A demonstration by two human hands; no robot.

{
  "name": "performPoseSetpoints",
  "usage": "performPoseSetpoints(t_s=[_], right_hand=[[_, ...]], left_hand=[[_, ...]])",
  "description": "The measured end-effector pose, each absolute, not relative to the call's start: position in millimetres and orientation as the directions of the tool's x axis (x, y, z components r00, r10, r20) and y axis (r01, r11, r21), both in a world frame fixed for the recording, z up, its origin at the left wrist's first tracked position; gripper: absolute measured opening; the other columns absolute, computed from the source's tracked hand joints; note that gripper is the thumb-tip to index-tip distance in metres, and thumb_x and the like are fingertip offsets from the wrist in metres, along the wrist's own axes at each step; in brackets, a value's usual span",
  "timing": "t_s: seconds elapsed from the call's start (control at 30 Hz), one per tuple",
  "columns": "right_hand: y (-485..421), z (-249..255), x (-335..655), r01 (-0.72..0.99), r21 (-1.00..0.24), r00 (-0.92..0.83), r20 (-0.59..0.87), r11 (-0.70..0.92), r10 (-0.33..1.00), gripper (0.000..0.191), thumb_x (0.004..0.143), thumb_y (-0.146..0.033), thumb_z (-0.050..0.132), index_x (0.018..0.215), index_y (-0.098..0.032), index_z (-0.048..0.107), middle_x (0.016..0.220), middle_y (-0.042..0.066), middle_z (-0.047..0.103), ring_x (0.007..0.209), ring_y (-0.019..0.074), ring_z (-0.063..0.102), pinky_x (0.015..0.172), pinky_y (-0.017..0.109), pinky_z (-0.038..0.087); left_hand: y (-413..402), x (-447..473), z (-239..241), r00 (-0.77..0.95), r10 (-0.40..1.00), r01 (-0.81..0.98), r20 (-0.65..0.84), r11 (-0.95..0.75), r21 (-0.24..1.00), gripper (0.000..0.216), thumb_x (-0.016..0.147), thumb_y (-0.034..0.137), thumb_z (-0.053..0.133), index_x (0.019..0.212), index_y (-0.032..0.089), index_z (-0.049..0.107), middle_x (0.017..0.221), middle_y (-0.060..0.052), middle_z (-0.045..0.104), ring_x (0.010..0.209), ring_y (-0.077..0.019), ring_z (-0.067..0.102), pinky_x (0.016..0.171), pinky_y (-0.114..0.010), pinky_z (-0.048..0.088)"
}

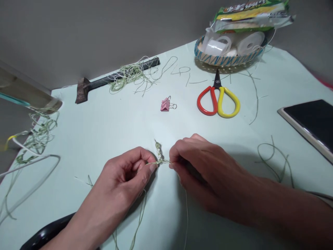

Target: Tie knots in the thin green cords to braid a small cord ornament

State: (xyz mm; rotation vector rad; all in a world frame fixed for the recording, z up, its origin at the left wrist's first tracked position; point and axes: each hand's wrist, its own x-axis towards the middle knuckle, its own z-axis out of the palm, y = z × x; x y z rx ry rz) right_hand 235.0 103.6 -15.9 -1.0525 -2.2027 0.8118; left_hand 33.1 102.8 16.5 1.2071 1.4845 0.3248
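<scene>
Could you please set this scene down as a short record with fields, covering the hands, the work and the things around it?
Left hand: pinching cord at the knotted piece's left
Right hand: pinching cord at its right
Work: small green-and-white knotted piece, between the hands
Scissors: one red and one yellow handle, blades pointing away from the person
Binder clip: pink, left of the scissors
Hammer: cord tangle over its handle
Basket: holds spools, packet on top
Phone: right edge, screen dark

Clip [165, 104] behind knotwork [158, 150], scissors [217, 83] before basket [225, 61]
</scene>
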Motion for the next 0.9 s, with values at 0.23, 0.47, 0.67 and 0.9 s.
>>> performPoseSetpoints(t_s=[0.23,0.47,0.67,0.9], right_hand=[[104.1,-16.0,234.3,0.465,-0.723,-0.537,0.229,0.512,0.812,0.015,0.088,-0.007,0.045,0.082,-0.019,0.051,0.072,-0.001,0.058,0.064,0.014,0.043,0.07,0.032,0.034],[103.2,-14.0,234.8,0.469,-0.722,-0.537,0.224,0.509,0.813,0.016,0.088,-0.005,0.048,0.081,-0.017,0.056,0.072,-0.002,0.061,0.065,0.0135,0.046,0.071,0.032,0.036],[100.8,-14.8,236.7,0.464,-0.712,-0.511,0.27,0.527,0.816,0.019,0.09,-0.005,0.047,0.094,-0.016,0.062,0.083,0.002,0.07,0.071,0.0153,0.058,0.074,0.032,0.041],[96.0,-17.2,242.9,0.507,-0.7,-0.491,0.244,0.502,0.836,0.029,0.085,0.001,0.048,0.104,-0.018,0.058,0.091,0.001,0.071,0.078,0.0155,0.059,0.077,0.029,0.043]], left_hand=[[95.0,30.5,17.3,0.174,0.829,0.583,-0.532,0.349,0.734,0.034,0.092,0.051,0.056,0.075,0.022,0.058,0.064,0.003,0.049,0.059,-0.0138,0.038,0.049,-0.022,0.032],[89.5,22.8,11.5,0.171,0.857,0.612,-0.485,0.293,0.735,0.033,0.095,0.057,0.052,0.083,0.027,0.057,0.078,0.001,0.059,0.072,-0.0186,0.047,0.056,-0.027,0.035],[92.4,22.7,15.2,0.182,0.827,0.579,-0.532,0.348,0.738,0.037,0.094,0.061,0.053,0.081,0.026,0.057,0.079,0.001,0.058,0.074,-0.0193,0.047,0.061,-0.029,0.036],[93.1,31.6,25.8,0.122,0.8,0.565,-0.588,0.431,0.704,0.035,0.09,0.06,0.058,0.077,0.027,0.057,0.081,0.001,0.057,0.076,-0.0198,0.048,0.065,-0.031,0.037]])
